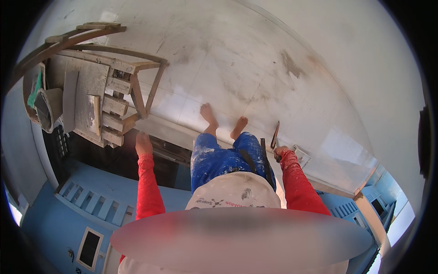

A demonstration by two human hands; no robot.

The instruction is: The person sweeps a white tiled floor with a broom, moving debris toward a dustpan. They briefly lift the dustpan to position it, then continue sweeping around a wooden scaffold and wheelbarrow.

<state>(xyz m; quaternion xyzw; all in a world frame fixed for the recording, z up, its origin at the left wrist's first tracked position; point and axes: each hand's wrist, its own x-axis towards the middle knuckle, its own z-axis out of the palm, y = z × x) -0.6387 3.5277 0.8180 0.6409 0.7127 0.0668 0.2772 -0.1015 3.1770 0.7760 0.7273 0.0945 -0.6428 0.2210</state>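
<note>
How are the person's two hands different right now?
The left hand holds nothing and hangs beside the wooden scaffold; the right hand grips a thin tool that points up toward the white slab. The left hand looks closed loosely; the right hand is wrapped tight around the handle. Both come out of red, paint-spattered sleeves.

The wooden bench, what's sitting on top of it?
On the wooden bench stands a grey bucket with a green rag. The bucket's inside is not visible.
</note>
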